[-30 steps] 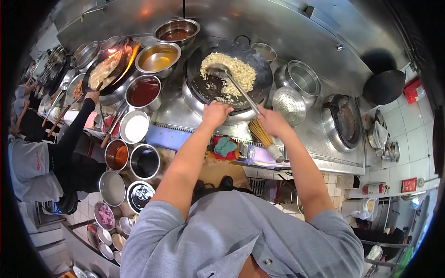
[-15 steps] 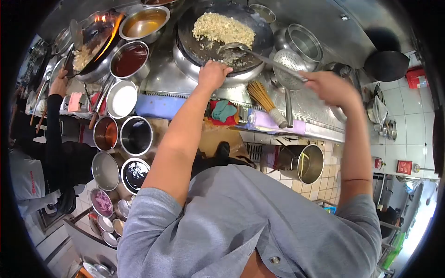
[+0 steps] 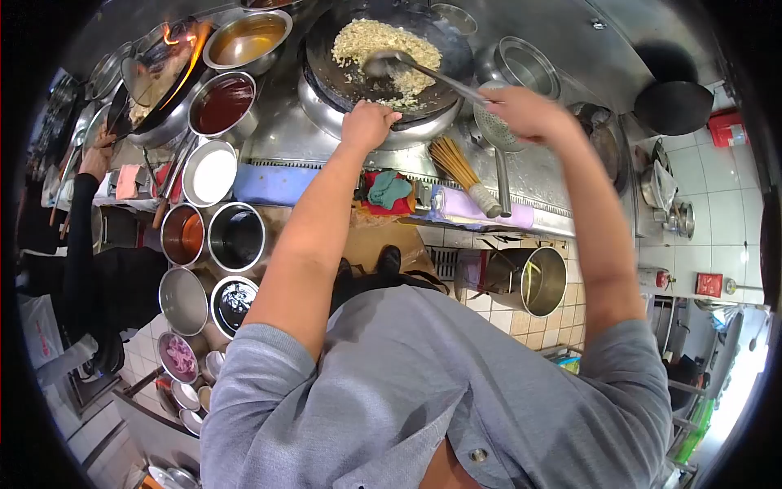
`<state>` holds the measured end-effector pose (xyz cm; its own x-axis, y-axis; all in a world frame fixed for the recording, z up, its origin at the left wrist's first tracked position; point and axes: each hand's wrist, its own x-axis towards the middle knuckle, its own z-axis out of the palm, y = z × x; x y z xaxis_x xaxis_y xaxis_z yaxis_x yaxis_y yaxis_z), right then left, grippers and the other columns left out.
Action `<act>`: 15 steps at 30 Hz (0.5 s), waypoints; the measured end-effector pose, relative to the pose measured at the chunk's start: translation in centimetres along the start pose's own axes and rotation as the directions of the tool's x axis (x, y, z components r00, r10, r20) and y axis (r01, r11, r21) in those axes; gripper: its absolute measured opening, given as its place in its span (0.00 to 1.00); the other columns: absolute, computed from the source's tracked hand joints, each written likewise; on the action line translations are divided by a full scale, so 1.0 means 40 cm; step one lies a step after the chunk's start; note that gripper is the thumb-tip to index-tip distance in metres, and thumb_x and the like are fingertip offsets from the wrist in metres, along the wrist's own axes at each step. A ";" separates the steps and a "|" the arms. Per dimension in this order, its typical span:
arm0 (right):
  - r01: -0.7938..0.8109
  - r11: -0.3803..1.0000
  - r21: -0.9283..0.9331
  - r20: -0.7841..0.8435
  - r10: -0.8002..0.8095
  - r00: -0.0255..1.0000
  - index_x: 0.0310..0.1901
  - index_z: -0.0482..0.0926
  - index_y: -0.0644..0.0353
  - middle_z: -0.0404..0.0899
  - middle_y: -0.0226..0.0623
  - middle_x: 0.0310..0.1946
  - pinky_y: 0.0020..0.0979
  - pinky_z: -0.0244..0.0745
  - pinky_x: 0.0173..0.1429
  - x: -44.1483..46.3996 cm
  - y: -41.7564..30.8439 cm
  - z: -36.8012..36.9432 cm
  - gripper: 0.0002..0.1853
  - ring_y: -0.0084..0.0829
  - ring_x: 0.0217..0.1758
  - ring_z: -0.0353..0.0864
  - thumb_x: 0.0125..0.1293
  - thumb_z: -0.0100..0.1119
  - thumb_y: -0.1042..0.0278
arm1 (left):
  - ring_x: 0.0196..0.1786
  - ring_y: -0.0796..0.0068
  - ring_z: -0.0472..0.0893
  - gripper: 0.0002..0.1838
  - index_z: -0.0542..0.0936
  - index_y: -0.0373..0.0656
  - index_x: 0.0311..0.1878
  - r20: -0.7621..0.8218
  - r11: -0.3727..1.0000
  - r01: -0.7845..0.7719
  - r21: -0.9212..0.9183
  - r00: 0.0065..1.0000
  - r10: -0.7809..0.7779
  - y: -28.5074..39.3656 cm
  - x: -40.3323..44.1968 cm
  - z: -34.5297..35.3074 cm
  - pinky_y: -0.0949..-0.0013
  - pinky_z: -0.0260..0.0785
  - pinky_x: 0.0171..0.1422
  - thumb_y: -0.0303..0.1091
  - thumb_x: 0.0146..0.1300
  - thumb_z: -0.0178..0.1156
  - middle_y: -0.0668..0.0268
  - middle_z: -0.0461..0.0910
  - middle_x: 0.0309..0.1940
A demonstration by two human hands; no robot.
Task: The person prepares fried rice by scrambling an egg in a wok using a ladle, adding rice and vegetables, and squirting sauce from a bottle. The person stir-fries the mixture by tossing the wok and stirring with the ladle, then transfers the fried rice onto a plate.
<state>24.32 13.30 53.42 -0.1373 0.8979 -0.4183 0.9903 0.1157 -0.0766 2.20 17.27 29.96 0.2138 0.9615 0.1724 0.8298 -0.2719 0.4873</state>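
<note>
My left hand (image 3: 368, 125) is closed on the near rim of a large dark wok (image 3: 453, 61), thumb pointing right along the edge. In the wok lies a heap of fried rice (image 3: 375, 39), mostly at the back, with loose grains toward the front. My right hand (image 3: 525, 112) grips the handle of a long metal ladle (image 3: 444, 78). The ladle's bowl is down on the rice near the middle of the wok. Below my right hand a perforated skimmer (image 3: 498, 130) rests beside a bamboo wok brush (image 3: 458, 167).
Pots of sauce (image 3: 221, 104) and white powder (image 3: 209, 173) stand left of the wok. Further left, another person's hand (image 3: 99, 151) holds a flaming wok (image 3: 167, 77). Folded cloths (image 3: 389, 189) lie along the counter's front edge. A metal bucket (image 3: 544, 281) stands below.
My right hand has moved left and toward the wok, carrying the ladle's bowl back and left into the rice. The rice has spread forward. My left hand stays on the rim.
</note>
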 end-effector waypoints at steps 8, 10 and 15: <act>0.173 0.948 -0.269 0.011 -0.176 0.984 0.68 0.69 0.55 0.81 0.54 0.49 0.45 0.74 0.54 -0.110 0.087 -0.069 0.24 0.52 0.50 0.81 0.71 0.50 0.62 | 0.50 0.59 0.78 0.20 0.87 0.51 0.41 -0.097 1.000 -0.029 -0.010 0.995 0.028 -0.015 -0.001 0.019 0.56 0.73 0.53 0.55 0.68 0.54 0.64 0.85 0.40; 0.124 0.966 -0.228 -0.064 -0.142 0.988 0.67 0.69 0.55 0.81 0.54 0.49 0.45 0.73 0.56 0.028 0.070 0.050 0.24 0.53 0.51 0.80 0.71 0.51 0.62 | 0.49 0.59 0.78 0.19 0.87 0.50 0.40 -0.122 0.998 -0.067 -0.001 0.990 0.067 -0.020 0.005 0.030 0.56 0.73 0.53 0.53 0.68 0.55 0.64 0.84 0.39; 0.065 0.982 -0.179 -0.077 -0.080 0.994 0.66 0.71 0.55 0.81 0.55 0.48 0.48 0.73 0.56 -0.043 0.050 0.014 0.23 0.54 0.51 0.80 0.71 0.51 0.63 | 0.48 0.58 0.78 0.19 0.87 0.50 0.39 -0.062 0.999 -0.017 -0.043 0.998 0.015 -0.015 0.002 0.014 0.56 0.72 0.52 0.53 0.68 0.55 0.64 0.84 0.37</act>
<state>26.53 11.74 53.48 -0.2142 0.9159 -0.3396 0.9669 0.2481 0.0595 2.02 17.55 29.21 0.1935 0.9532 0.2323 0.8030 -0.2899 0.5207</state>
